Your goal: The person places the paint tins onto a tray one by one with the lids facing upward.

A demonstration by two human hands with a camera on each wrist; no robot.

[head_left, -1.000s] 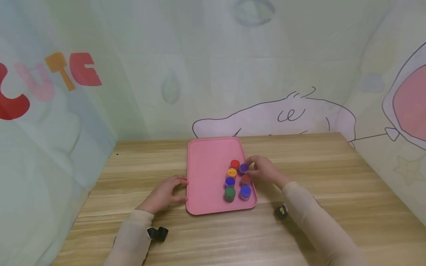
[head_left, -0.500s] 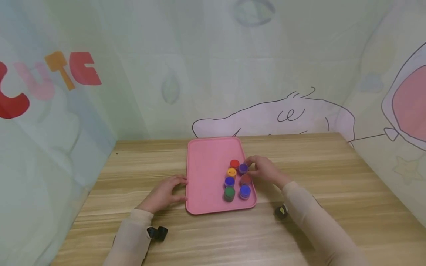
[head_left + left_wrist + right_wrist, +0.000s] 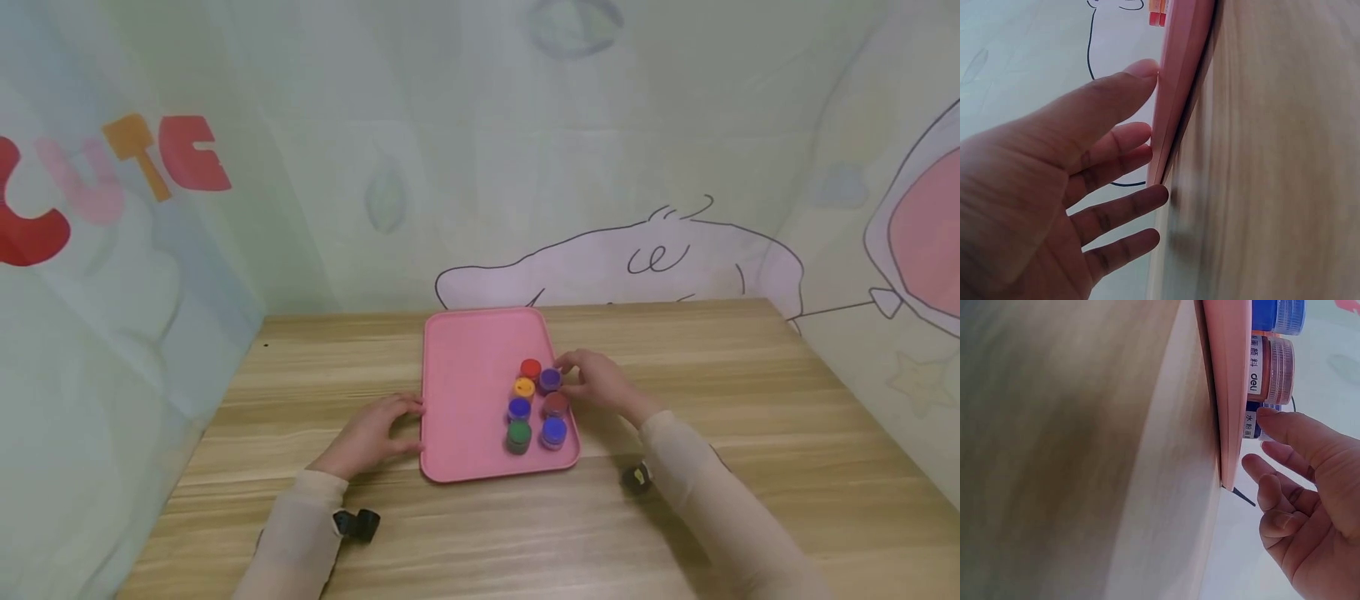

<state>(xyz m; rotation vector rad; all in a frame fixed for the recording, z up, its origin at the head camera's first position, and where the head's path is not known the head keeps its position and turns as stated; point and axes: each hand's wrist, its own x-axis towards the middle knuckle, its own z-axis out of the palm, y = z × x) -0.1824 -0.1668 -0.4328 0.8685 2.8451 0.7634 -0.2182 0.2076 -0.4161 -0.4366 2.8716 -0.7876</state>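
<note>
A pink tray [image 3: 465,392] lies on the table, carrying several small paint jars at its right side. Among them are red [image 3: 531,368], orange-yellow [image 3: 524,388], green [image 3: 518,436], brown-red [image 3: 556,405] and purple [image 3: 550,380] lidded jars, plus two blue ones. My right hand [image 3: 600,383] is at the tray's right rim, thumb and fingers loosely spread beside the purple jar. In the right wrist view the thumb overlaps that jar's lid area; whether it touches cannot be told. My left hand [image 3: 1041,194] has relaxed, spread fingers, with its fingertips at the tray's left rim.
The wooden table [image 3: 330,358] extends on both sides of the tray. A printed curtain [image 3: 337,167] hangs behind its back edge. Black wrist-worn devices [image 3: 357,525] are at both sleeves.
The right hand has shifted very slightly to the right, away from the purple jar. The left hand, tray and jars keep their places; small overall shifts come from the head camera.
</note>
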